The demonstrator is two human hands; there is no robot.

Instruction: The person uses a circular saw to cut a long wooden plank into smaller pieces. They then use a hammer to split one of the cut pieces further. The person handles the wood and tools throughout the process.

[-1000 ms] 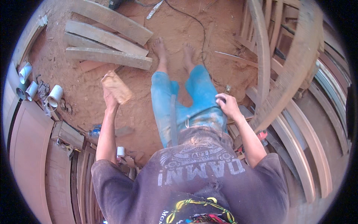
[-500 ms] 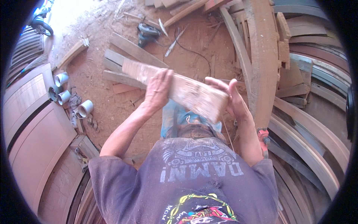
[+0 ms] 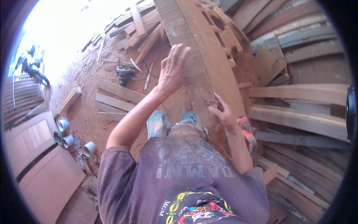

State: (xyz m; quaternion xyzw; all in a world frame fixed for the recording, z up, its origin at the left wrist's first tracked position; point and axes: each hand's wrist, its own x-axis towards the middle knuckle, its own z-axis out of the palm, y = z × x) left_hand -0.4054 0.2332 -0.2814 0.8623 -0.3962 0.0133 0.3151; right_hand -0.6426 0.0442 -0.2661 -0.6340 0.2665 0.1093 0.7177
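A long brown wooden plank (image 3: 194,63) lies along the left side of a wider, lighter board (image 3: 220,71), with a thin dark seam between them. My left hand (image 3: 173,71) is at the plank's left edge, fingers stretched out and holding nothing; whether it touches the wood I cannot tell. My right hand (image 3: 225,115) is at the near end, thumb and forefinger apart over the plank and the seam. Its other fingers are partly hidden. Just right of that wrist is a red tool (image 3: 247,134), its kind unclear.
A dark power tool (image 3: 125,72) with a cord lies on the dusty floor, near loose boards (image 3: 117,93). Several grey cylinders (image 3: 88,148) stand at the left beside wooden panels (image 3: 48,179). Stacked timber (image 3: 298,117) fills the right side. A motorbike (image 3: 35,71) is at the far left.
The view has turned right, toward the board. The rough wooden piece held in both hands is no longer raised; a plank now lies along the board. My left hand has let go and risen.
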